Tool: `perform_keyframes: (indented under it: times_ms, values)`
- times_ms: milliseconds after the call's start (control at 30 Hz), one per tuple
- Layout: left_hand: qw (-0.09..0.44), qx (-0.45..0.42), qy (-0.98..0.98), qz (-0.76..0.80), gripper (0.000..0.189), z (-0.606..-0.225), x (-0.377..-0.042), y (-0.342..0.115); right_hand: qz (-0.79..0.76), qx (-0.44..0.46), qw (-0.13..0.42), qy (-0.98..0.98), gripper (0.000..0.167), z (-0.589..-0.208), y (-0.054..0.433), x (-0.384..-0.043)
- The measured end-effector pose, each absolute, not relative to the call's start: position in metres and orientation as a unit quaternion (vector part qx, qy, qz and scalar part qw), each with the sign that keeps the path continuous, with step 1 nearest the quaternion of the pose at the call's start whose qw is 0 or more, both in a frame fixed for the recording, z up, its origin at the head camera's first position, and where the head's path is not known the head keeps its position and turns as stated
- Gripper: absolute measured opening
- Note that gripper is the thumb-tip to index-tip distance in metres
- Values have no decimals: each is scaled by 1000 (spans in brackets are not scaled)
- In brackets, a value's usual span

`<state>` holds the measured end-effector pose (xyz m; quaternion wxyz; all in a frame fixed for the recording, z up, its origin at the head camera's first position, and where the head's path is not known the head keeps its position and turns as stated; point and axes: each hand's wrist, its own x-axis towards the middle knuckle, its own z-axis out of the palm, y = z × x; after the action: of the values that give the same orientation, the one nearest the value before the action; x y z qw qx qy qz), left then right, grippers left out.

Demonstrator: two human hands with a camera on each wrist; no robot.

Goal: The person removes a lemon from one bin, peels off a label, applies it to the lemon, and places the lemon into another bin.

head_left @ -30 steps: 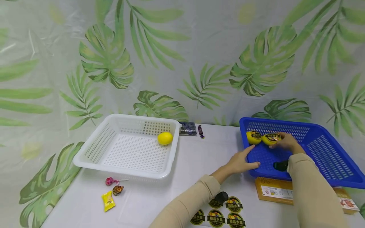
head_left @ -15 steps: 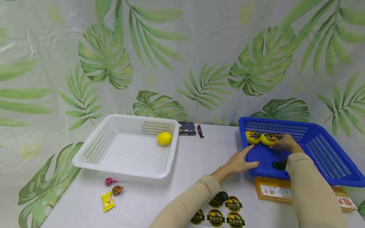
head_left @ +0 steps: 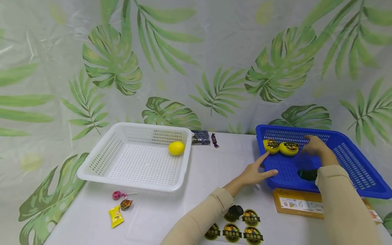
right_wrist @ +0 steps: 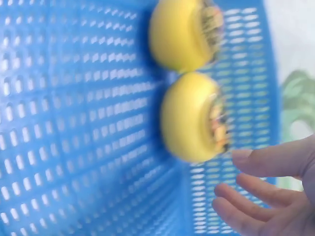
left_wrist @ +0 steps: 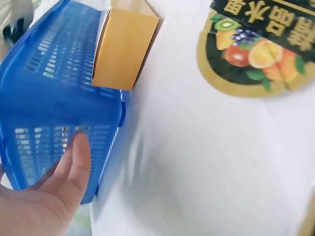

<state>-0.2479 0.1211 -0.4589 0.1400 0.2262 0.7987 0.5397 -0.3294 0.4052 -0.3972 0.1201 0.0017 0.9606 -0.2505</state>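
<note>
In the head view, a labelled lemon [head_left: 287, 151] sat in the blue basket [head_left: 284, 171] at nine o'clock from the person's right hand [head_left: 316, 148], its long axis running roughly nine to three. A second labelled lemon [head_left: 270, 149] lay right beside it, on its nine o'clock side. The right hand was the nearer to the first one; its fingers were parted and held nothing, the thumb just beside the fruit, too blurred to rule out contact. The left hand [head_left: 252, 174] gripped nothing either: thumb and forefinger spread wide, straight fingers seemingly resting against the basket's outside, the second lemon at one o'clock.
</note>
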Motion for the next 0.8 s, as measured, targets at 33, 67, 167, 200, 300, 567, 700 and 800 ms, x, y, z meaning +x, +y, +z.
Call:
perform_keyframes:
  times_ms: [33,67,167,200,300,567,700,800]
  values:
    - [146,218,784,562,69,-460,-249,118,-255,-8,113,960,82,-393,403,-327]
    - [149,211,770,583,68,-460,-249,114,-256,-18,105,961,80,-390,400,-325]
    - [128,204,751,615,66,-457,-250,99,-267,-42,96,958,77,-378,388,-317]
    - [118,203,748,620,66,-453,-249,93,-270,-50,93,957,78,-374,383,-315]
    - [89,210,750,621,63,-436,-243,67,-279,-76,79,954,78,-364,366,-305]
    - [71,260,746,609,44,-381,-218,-34,-361,-149,46,919,75,-354,303,-276]
    - [44,246,775,581,43,-357,-214,-88,-407,-172,42,896,73,-358,269,-265]
    - [26,215,805,553,44,-339,-222,-126,-434,-190,37,880,73,-364,245,-260]
